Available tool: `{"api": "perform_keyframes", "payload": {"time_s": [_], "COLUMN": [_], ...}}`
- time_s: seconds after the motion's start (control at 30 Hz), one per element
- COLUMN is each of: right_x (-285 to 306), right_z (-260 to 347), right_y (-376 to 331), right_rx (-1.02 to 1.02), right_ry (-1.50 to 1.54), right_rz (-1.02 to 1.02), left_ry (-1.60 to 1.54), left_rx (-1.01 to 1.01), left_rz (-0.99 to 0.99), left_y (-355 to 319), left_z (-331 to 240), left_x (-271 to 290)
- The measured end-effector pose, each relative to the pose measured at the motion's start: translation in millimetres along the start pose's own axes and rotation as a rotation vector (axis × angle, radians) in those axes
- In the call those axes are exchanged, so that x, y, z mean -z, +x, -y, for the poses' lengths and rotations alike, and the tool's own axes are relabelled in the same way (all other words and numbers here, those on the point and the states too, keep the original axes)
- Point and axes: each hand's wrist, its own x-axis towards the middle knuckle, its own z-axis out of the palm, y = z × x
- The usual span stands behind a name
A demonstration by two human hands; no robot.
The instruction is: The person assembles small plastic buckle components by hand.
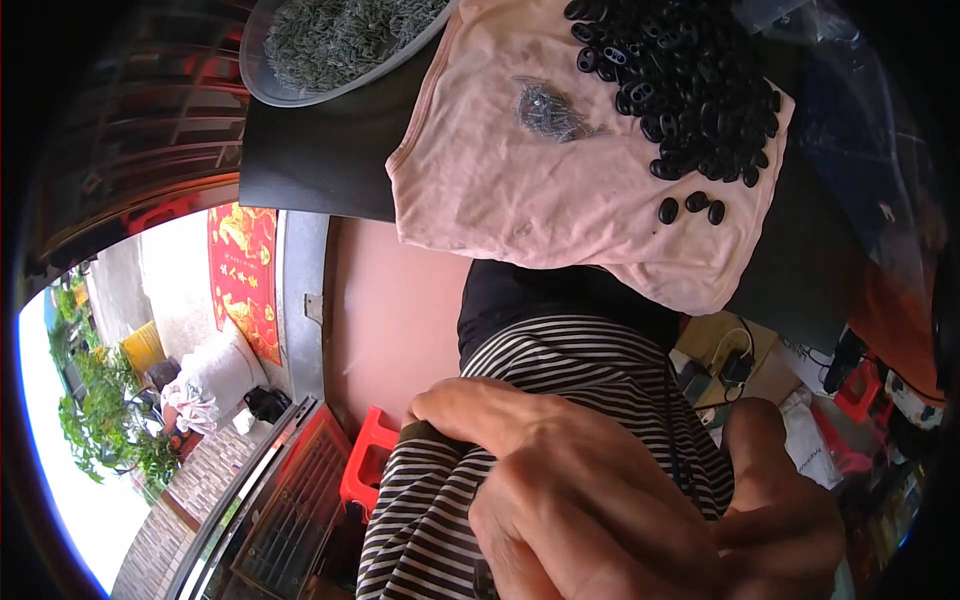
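My left hand (590, 490) is raised close in front of me, its back and knuckles filling the lower middle. One digit sticks out to the left; the other fingers are bent away or cut off by the lower edge. Partly behind it, at the right, is my right hand (785, 515), with one digit pointing up and the rest hidden. Whether either hand holds anything does not show. Beyond them a pink cloth (480, 190) covers part of the dark table (310, 155). It bears a heap of black oval beads (700, 90) and a small pile of metal pins (550, 112).
A clear tub (258, 80) of many more metal pins stands at the far left of the table. Clear plastic sheeting (850, 130) hangs over the right side. On the left are a red stool (368, 455) and an open doorway; cables and a black plug (738, 368) lie right.
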Motion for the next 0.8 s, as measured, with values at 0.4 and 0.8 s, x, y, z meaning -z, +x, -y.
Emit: {"api": "perform_keyframes", "payload": {"time_s": [0.4, 0.8], "right_x": [-62.2, -54.9], "right_z": [-63.4, -78.0], "right_y": [17.3, 27.0], "right_rx": [-0.418, -0.207], "right_ry": [0.743, 0.201], "right_rz": [-0.074, 0.015], "left_ry": [0.094, 0.399], "left_rx": [0.41, 0.654], "left_rz": [-0.711, -0.543], "left_y": [-51.0, -50.4], "left_z": [42.3, 33.2], "left_x": [27.7, 35.2]}}
